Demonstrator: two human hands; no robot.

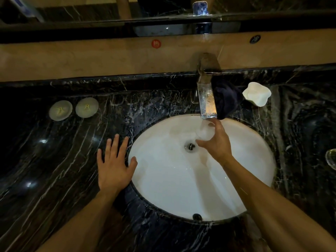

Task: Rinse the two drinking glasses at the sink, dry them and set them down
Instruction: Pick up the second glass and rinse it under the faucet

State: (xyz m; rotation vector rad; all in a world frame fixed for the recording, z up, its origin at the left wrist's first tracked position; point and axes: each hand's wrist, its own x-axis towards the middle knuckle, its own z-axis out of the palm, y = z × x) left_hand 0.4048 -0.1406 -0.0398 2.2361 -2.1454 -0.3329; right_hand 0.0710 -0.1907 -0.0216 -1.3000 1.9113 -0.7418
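Note:
My right hand [217, 142] grips a clear drinking glass [204, 131] over the white sink basin [163, 175], right below the chrome faucet spout [207, 99]. Water appears to run from the spout into the glass. The glass is pale and partly hidden by my fingers. My left hand [114, 164] rests flat with spread fingers on the black marble counter [54, 160] at the basin's left rim. A second clear glass [331, 159] shows at the right edge of the counter, cut off by the frame.
A dark cloth [227, 99] lies beside the faucet on the right. A white soap dish [257, 94] sits behind it. Two round white coasters [61, 110] [87, 107] lie at the back left. The drain [190, 146] is in the basin's middle. A mirror runs along the back.

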